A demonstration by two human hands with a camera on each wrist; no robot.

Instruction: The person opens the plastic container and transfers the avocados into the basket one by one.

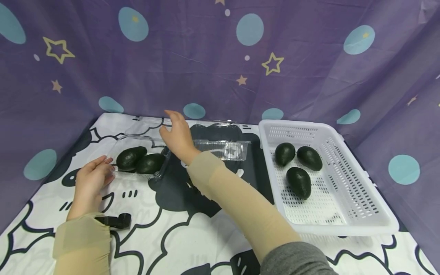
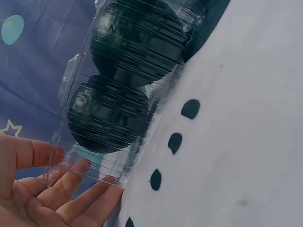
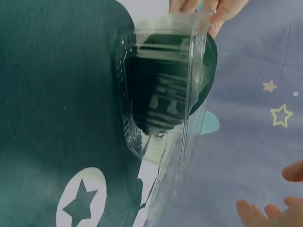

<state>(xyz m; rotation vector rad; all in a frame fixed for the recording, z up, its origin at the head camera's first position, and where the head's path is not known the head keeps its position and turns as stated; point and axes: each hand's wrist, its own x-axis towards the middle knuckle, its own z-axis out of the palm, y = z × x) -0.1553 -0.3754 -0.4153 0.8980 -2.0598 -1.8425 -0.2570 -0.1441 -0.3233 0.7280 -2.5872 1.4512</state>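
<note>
A clear plastic clamshell box (image 1: 137,176) stands on the left of the table with its lid (image 1: 139,130) raised at the back. Two dark green avocados lie inside, one on the left (image 1: 130,158) and one on the right (image 1: 150,164). At the box's left end, my left hand (image 1: 92,179) grips the rim and wall between thumb and fingers. My right hand (image 1: 179,137) hovers beyond the box's right end, fingers spread and holding nothing. In the right wrist view its fingertips (image 3: 258,215) show apart from the box.
Behind my right forearm sits another clear plastic box (image 1: 233,150). On the right stands a white perforated basket (image 1: 338,230) with three avocados (image 1: 298,183) in it. A purple patterned curtain (image 1: 206,72) hangs along the table's back edge.
</note>
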